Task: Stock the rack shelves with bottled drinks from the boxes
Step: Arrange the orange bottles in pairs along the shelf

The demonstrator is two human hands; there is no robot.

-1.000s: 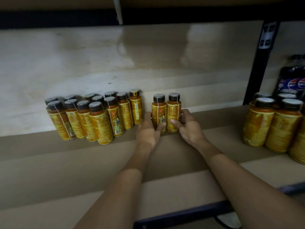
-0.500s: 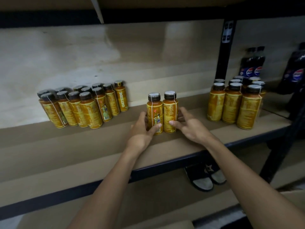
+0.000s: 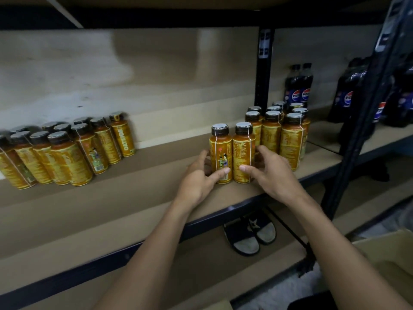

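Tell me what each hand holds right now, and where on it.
The left hand grips the left bottle by its lower body; the right hand grips the right bottle the same way.

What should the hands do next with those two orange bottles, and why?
Probably slide the two orange bottles a little right, snug beside the matching group. The left hand and right hand grip them upright on the shelf, just left of that group.

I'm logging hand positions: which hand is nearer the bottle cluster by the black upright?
Right. The right hand, gripping the pair's right bottle, sits right beside the cluster, on its left. The left hand grips the left bottle, farther left.
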